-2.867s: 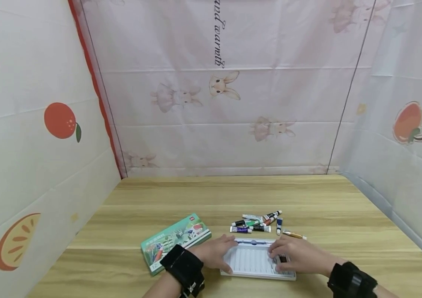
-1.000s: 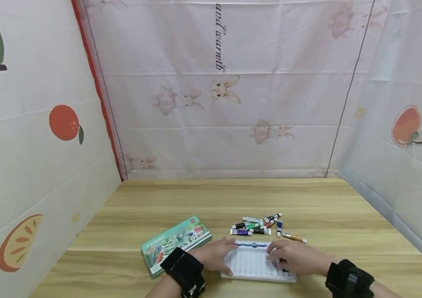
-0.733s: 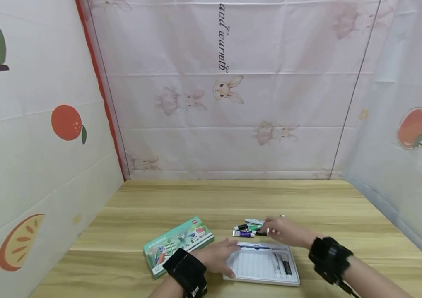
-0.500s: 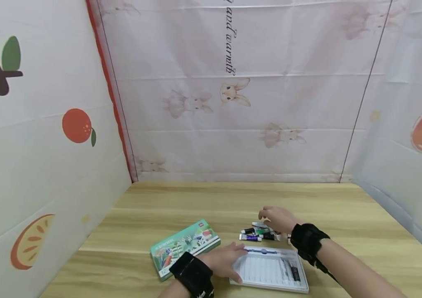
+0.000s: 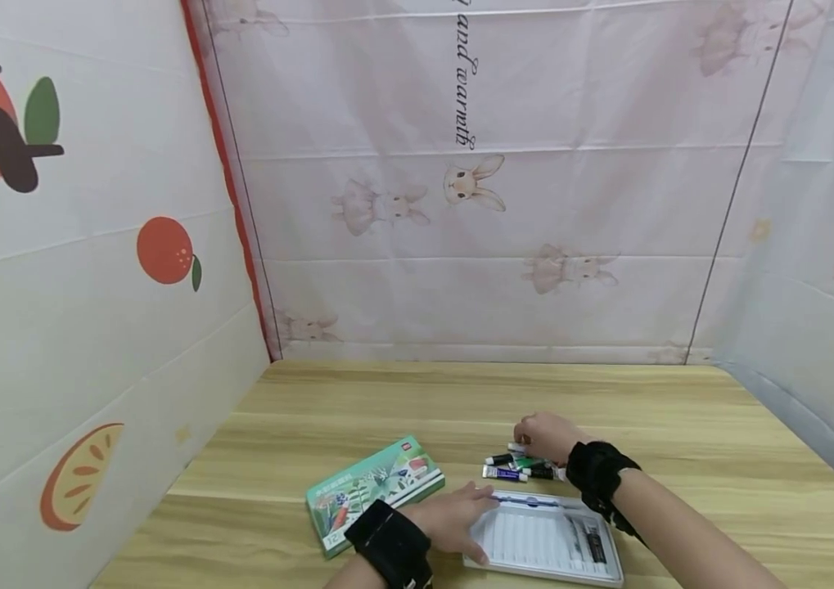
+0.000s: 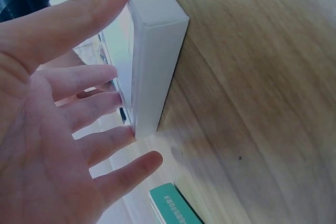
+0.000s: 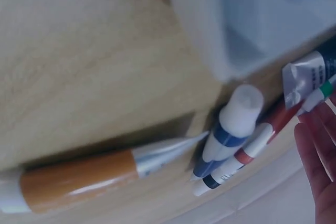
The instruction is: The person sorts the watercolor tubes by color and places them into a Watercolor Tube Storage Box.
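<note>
My left hand (image 5: 449, 519) lies along the left edge of a white plastic tray (image 5: 527, 536), fingers straight, thumb and fingertips at its rim (image 6: 137, 66). A black-labelled paint tube (image 5: 596, 546) and paler tubes lie in the tray's right slots. Behind the tray, my right hand (image 5: 547, 438) reaches down over a small pile of paint tubes, fingertips right at a whitish tube (image 5: 516, 447). In the right wrist view its fingers (image 7: 315, 166) come close to a green-banded tube end (image 7: 317, 97); I cannot tell whether they grip it. A purple tube (image 5: 503, 474) lies at the pile's front.
A green illustrated box (image 5: 376, 491) lies left of the tray, beside my left hand. An orange-gold tube (image 7: 79, 179), a blue-banded tube (image 7: 228, 129) and a red-banded tube (image 7: 252, 148) lie near the tray's back corner. Fabric walls (image 5: 417, 311) enclose the wooden table (image 5: 387, 393).
My right hand has left the tray's right slots, uncovering the black-labelled tube there, and moved back over the loose pile. The left hand stays at the tray's edge. The view has swung slightly.
</note>
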A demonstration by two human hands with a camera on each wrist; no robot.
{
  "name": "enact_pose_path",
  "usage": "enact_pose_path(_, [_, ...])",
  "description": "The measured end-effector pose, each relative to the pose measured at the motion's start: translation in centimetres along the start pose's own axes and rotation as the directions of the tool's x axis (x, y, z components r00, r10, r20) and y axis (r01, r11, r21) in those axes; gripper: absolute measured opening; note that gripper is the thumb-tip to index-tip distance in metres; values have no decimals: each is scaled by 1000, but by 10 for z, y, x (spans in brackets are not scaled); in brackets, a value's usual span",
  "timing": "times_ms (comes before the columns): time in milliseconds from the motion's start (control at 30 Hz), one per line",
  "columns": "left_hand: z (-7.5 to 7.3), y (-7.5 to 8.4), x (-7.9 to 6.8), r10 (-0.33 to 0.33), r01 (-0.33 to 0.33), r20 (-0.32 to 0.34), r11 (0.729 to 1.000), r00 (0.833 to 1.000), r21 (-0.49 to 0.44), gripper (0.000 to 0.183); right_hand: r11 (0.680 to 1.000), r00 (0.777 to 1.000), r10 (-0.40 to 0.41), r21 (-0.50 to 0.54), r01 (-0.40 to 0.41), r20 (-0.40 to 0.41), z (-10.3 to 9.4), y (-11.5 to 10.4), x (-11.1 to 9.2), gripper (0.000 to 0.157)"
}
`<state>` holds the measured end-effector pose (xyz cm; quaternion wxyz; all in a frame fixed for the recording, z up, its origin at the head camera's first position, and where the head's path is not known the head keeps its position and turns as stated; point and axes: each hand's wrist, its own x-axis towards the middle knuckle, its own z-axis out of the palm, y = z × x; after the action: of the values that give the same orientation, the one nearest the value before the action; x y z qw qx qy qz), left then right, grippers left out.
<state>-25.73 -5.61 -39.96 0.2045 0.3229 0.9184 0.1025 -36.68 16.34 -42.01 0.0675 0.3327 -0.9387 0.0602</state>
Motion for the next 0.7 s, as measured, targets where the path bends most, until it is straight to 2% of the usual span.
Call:
enact_pose_path(200, [1,2,1,-8,8,-6,1000,1000,-8,69,999,999,-46,-15,46,-19,-5,0,-9,6])
enact_pose_path(300, [2,1,0,-8,8,-13,1000,1000,-13,69,998,998,-56,2,56,-11,-17,-5,-16,9])
enact_pose_path(400, [2,0,0,5,-6,-26,1000,1000,-9,70,994,994,-110,7,110,12,-31,-17,-28,12])
enact_pose_path(533, [3,-1,-1,39,-38,-48,999,998,18,71,972,971,-234,19,234,50,-44,-36,-52,16])
enact_pose_path(700, [1,0,-2,49,-48,-42,999,998,22,71,919,917,-393,61,390,66,-41,-52,-85,17])
